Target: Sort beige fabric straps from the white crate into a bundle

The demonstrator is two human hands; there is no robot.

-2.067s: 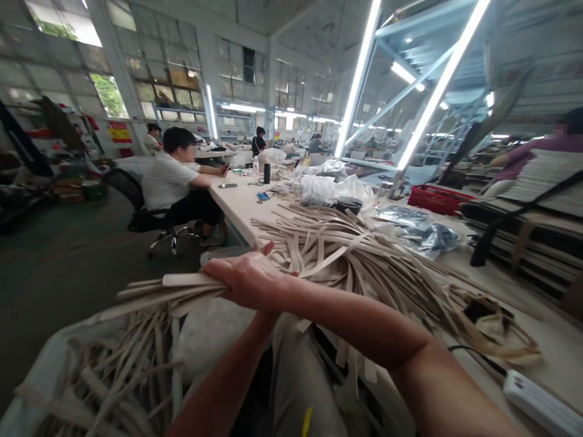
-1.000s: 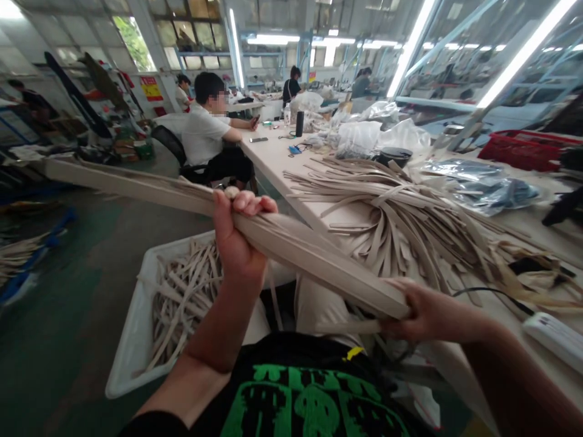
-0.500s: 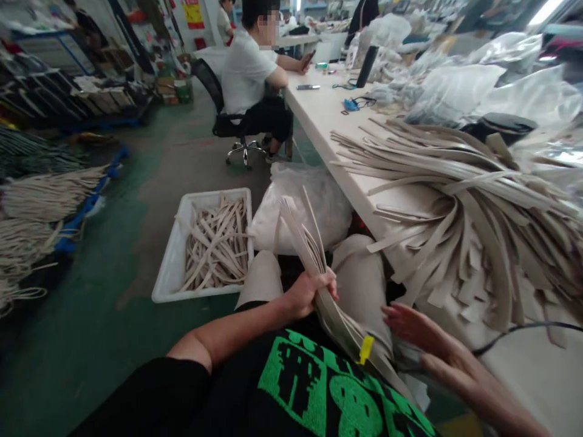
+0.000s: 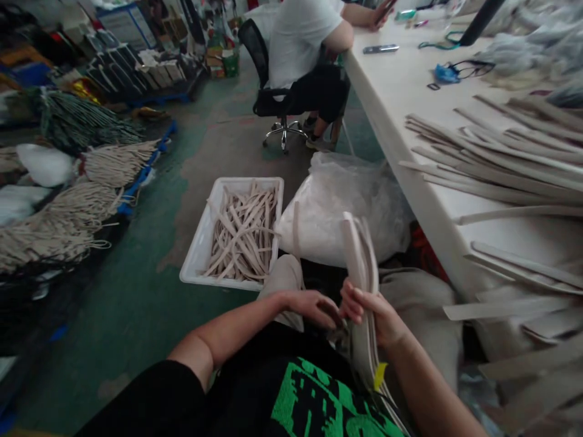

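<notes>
A bundle of long beige strips stands upright over my lap, its lower part running down past my shirt. My right hand is wrapped round the middle of it. Just left of the bundle is my left hand, its fingers loosely curved and apart, with no strip visible in them. The fingertips are partly in shadow, so I cannot tell whether they touch the bundle. A small yellow tag shows low on the strips, below my right hand.
A white tub of loose beige strips stands on the floor, with a plastic bag beside it. More strips lie across the white table on the right. A seated person holds a phone. Bundled cords lie at left.
My left hand has let go of the bundle and sits left of it. My right hand has come in from the right and taken hold. The view has swung left and down.
</notes>
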